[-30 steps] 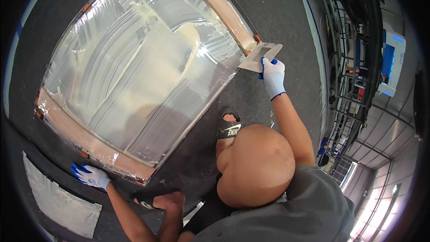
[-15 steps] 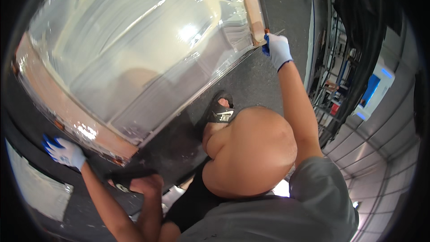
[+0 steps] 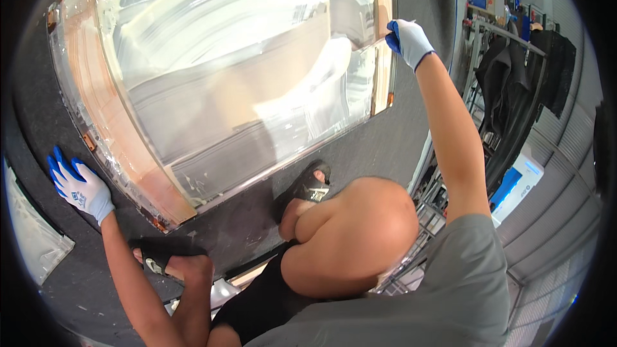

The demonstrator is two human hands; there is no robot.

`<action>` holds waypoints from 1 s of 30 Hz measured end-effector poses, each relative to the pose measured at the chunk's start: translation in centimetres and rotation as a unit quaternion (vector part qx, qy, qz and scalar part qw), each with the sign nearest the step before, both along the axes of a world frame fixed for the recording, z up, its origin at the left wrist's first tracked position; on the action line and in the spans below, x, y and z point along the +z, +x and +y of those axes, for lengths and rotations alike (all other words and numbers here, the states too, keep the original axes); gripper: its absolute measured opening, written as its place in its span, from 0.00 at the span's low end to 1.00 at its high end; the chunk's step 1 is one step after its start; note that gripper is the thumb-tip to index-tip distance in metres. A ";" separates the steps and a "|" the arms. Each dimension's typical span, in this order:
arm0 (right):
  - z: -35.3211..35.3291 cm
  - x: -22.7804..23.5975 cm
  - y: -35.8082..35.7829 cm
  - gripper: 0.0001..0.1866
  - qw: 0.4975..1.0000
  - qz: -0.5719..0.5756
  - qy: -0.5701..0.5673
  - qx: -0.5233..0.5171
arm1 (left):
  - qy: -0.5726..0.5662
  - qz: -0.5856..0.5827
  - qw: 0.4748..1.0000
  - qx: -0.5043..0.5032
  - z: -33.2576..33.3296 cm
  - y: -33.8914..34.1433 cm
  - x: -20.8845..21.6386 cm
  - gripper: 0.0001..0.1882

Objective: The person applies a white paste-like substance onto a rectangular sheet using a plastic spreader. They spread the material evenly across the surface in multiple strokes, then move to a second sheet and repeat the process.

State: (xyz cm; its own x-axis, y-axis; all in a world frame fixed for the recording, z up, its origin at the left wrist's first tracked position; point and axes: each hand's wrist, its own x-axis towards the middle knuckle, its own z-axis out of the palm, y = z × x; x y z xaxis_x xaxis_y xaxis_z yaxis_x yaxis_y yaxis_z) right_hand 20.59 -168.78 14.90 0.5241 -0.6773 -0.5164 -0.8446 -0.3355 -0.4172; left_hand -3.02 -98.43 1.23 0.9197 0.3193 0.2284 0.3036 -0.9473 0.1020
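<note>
Near left, the left hand (image 3: 80,187) splays its fingers; far right, the right hand (image 3: 410,40) pinches a scraper (image 3: 378,43); cream paste (image 3: 328,63), mostly spread, looks unsmoothed.

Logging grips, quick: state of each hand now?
Left hand: open, holding nothing visible.
Right hand: closed, holding a thin flat tool, seen nearly edge-on.

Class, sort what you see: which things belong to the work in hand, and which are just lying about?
Seemingly in use:
- right hand, gripping a spreader
- left hand, open
- coated panel

Seemingly just about:
- rack
- dark cloth
- white machine
- pale sheet, untouched
</note>
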 end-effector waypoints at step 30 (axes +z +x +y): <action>3.6 5.1 12.5 0.17 0.847 0.062 -0.337 0.405 | -0.001 0.013 1.000 -0.008 0.4 -0.3 0.3 0.29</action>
State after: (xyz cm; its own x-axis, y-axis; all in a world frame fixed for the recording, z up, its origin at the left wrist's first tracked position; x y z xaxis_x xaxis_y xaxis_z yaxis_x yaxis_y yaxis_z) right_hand 33.10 -165.17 19.96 0.9280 -0.2845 -0.2404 -0.2465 -0.9530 0.1763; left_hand -3.28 -98.04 1.54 0.9307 0.3043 0.2029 0.2903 -0.9521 0.0961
